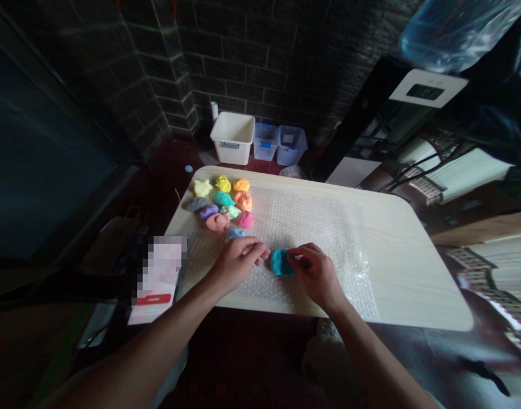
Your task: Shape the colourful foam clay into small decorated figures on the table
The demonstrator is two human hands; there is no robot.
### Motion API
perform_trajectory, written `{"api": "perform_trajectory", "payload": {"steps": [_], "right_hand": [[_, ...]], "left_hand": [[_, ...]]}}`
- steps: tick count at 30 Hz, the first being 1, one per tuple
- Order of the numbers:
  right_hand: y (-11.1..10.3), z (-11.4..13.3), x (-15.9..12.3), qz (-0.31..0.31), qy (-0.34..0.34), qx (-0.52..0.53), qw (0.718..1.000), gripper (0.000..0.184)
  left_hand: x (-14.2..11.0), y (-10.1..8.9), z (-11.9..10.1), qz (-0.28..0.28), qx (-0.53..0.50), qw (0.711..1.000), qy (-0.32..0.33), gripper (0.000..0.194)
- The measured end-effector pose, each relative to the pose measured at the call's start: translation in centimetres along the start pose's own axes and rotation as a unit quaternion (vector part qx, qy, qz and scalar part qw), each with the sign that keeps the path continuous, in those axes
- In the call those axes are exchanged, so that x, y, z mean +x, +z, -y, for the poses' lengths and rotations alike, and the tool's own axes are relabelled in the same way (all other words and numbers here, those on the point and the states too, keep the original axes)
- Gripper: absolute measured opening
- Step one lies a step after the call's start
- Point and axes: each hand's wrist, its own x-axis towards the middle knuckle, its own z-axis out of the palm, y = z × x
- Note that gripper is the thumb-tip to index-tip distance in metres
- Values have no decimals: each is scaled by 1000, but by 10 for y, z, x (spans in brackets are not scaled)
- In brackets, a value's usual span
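Your right hand pinches the edge of the flattened teal clay; whether your left hand, beside it, grips anything, I can't tell. Lumps beyond your left look unshaped.

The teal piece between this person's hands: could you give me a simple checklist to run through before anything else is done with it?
1. Teal piece within the bubble wrap's area: ok, it is well inside the sheet's edges.
2. Right hand at the piece: ok, fingertips are at its right side.
3. Right-hand grip: cannot tell whether it pinches or merely touches.
4. Left hand touching the piece: cannot tell, its fingertips are very near the left edge.
5. Left hand well away from the other lumps: not ok, the blue lump is right beside it.
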Motion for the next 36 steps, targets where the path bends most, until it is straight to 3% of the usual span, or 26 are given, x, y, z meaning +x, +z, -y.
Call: {"api": "perform_trajectory", "payload": {"steps": [9,18,25,30,36], "right_hand": [[-2,-2,-1,0,21,22,1000,19],[-17,-13,-2,4,73,69,995,27],[-13,-4,-1,10,26,3,1000,23],[-11,1,0,12,-11,-31,999,19],[-9,3,0,9,-31,-50,998,16]], "left_hand": [[1,1,3,0,-3,1000,-4,28],[1,0,3,-1,-3,1000,2,29],[1,0,6,0,13,1000,7,28],[-1,1,16,0,109,993,55,16],[-3,3,12,12,175,983,61,13]]}}
